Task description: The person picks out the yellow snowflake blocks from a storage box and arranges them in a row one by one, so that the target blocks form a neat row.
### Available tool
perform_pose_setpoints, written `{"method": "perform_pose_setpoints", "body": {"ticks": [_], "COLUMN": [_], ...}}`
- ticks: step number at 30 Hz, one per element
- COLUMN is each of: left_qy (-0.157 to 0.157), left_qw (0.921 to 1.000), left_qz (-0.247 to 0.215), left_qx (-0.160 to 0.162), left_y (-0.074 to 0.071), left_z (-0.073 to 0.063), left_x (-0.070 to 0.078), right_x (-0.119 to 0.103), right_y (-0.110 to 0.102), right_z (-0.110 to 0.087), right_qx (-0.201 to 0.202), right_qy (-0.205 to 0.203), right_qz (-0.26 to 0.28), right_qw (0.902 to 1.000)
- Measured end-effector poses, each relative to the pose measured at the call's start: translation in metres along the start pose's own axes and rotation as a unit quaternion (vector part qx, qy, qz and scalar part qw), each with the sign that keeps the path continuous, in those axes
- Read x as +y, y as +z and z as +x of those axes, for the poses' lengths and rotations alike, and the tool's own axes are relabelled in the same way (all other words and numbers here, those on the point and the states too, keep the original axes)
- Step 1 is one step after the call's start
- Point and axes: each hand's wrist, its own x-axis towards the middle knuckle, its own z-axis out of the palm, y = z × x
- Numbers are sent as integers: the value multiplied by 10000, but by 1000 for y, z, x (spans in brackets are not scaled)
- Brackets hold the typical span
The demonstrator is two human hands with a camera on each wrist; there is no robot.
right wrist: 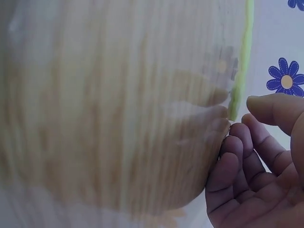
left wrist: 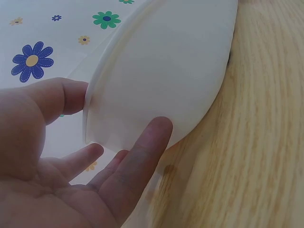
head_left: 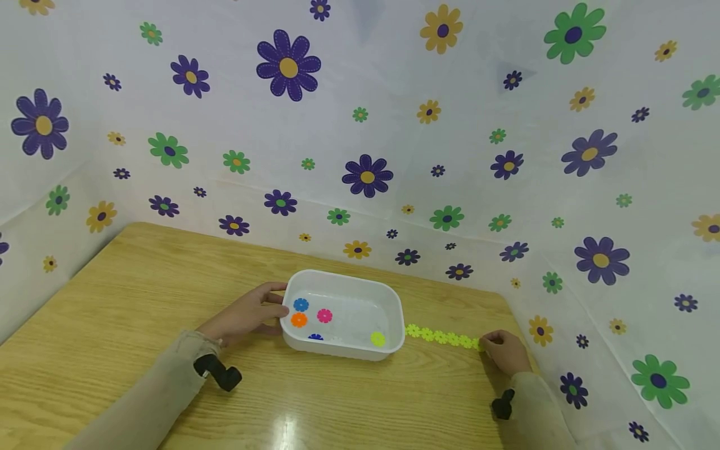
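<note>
My left hand (head_left: 250, 315) grips the left end of a white plastic basin (head_left: 345, 283), thumb at the rim and fingers along the outer wall. Inside the basin lie loose flower-shaped discs: a blue disc (head_left: 300, 305), an orange disc (head_left: 299, 320), a pink disc (head_left: 324, 315), a partly hidden dark blue disc (head_left: 315, 337) and a yellow disc (head_left: 378, 339). A row of yellow flower discs (head_left: 440, 336) runs along the table from the basin's right side. At its right end is my right hand (head_left: 508, 351); in the right wrist view its thumb and fingertips stand loosely beside the last disc.
The wooden table (head_left: 360, 400) has its right edge close to my right hand. A white cloth (head_left: 337, 131) printed with flowers stands behind the table and along both sides. Black wrist straps (head_left: 218, 372) show on both sleeves.
</note>
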Motion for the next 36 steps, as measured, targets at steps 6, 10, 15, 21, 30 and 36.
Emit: {"method": "perform_pose_setpoints", "body": {"ticks": [6,10,15,21,30,36], "left_qy": [2,4,-5,-29,-37,-18], "left_qw": [10000,10000,10000,10000,10000,10000], "left_qz": [22,-5,3,12,23,-24], "left_qx": [3,-12,3,6,13,-55], "left_y": [1,1,-1,0,-1,-1], "left_z": [0,0,-1,-1,1,1], "left_x": [0,0,-1,0,-1,-1], "right_x": [-20,-60,-124,-187,-224,-230], "right_y": [-7,-6,9,36,77,90], "right_z": [-9,-21,-38,-59,-56,-52], "right_qx": [199,362,312,105,-721,-1257], "right_qy": [-198,-535,-1378,-2090,-1897,-1577], "right_qz": [-171,-104,112,200,248,-109], "right_qw": [9995,9979,9899,9777,9789,9794]}}
